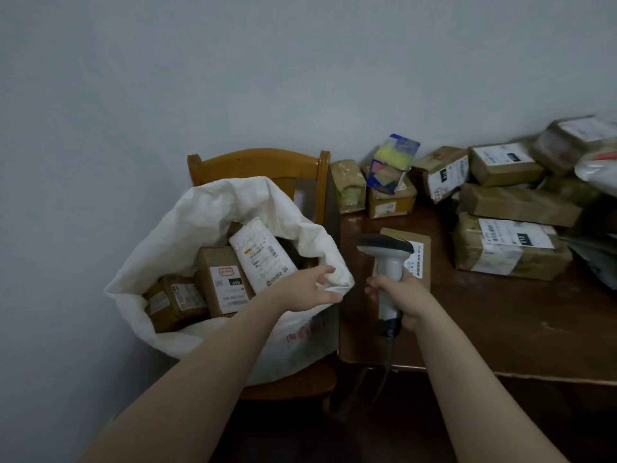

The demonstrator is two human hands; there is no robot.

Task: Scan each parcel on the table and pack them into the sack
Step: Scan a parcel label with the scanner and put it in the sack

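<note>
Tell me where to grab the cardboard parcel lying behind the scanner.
Probably grip the cardboard parcel across its two long side edges, coming down from above on its far half: it lies flat, label up, and the scanner in the right hand covers its near end.

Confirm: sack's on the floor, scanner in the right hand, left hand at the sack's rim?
Not quite: the head view shows the white sack sitting on the wooden chair, not the floor. The rest holds: the right hand grips the barcode scanner, the left hand is at the sack's rim.
</note>
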